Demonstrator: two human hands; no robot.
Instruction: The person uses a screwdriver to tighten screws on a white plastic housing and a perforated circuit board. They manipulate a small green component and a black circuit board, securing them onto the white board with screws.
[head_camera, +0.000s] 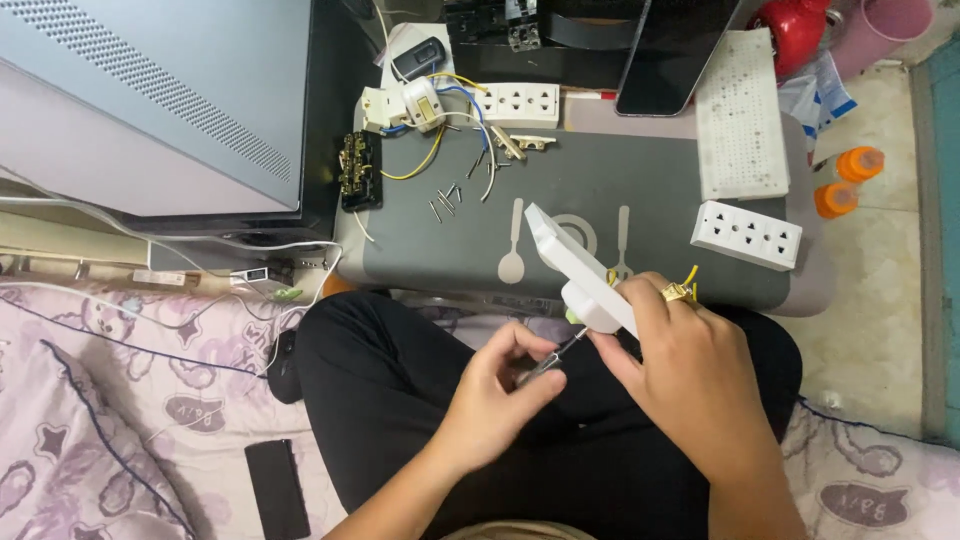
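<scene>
My right hand (690, 375) grips a white socket strip housing (575, 265), tilted up over my lap, with yellow wire (688, 280) showing behind it. My left hand (495, 400) pinches a small screwdriver (555, 358) whose tip points at the lower end of the housing. Both hands hover above my black trousers, just in front of the grey mat (600, 200).
On the grey mat lie a white socket strip (746, 235), another socket face (518, 103), loose screws (445, 200), a black brass-contact insert (360, 170), wired plug parts (425, 105) and a white perforated board (738, 115). A monitor (160, 100) stands left. A phone (277, 487) lies on bedding.
</scene>
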